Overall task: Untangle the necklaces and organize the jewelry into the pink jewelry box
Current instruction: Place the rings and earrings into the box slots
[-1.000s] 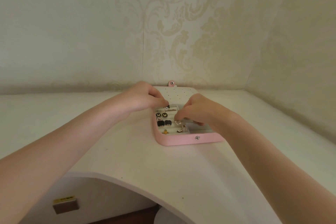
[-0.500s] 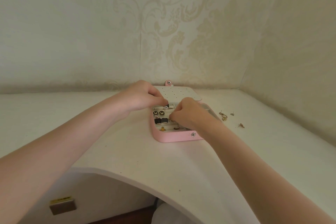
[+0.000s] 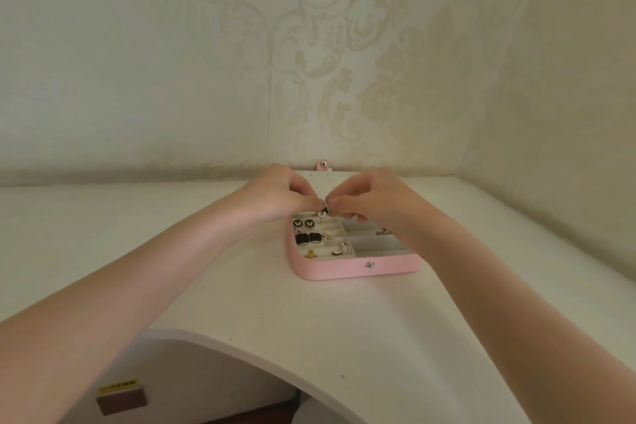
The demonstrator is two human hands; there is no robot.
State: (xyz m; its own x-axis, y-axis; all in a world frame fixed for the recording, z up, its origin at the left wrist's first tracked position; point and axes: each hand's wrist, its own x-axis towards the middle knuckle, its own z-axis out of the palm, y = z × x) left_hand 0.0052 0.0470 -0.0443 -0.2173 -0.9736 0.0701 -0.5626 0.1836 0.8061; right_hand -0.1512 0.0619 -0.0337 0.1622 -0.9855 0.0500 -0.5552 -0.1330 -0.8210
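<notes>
Head view, the only one we have, looks down over both forearms onto a white table (image 3: 241, 303) set into a corner of pale patterned wallpaper (image 3: 344, 62). On the table, close to the back wall, the pink jewelry box (image 3: 344, 270) lies open, its lid (image 3: 330, 179) laid back flat toward the wall with a small snap tab at its far edge.

Our left hand (image 3: 275, 196) and right hand (image 3: 371, 198) meet just above the far left part of the box. Fingertips of both hands are pinched together around a small dark piece with a silvery bit (image 3: 323, 212) between them; we cannot tell exactly what it is, nor which hand carries its weight.

Inside the box, the left half is a set of ridged slots. Two round black butterfly studs (image 3: 303, 223) sit side by side near the far end. Nearer to us lie two black square earrings (image 3: 308, 238), touching each other, with a small silver piece just to their right. In the nearest row a tiny gold charm (image 3: 310, 254) lies to the left and a silver hoop-like earring (image 3: 342, 249) to the right. The right half holds open compartments, partly hidden by our right wrist.

A dark tag (image 3: 121, 396) shows below the table edge.
</notes>
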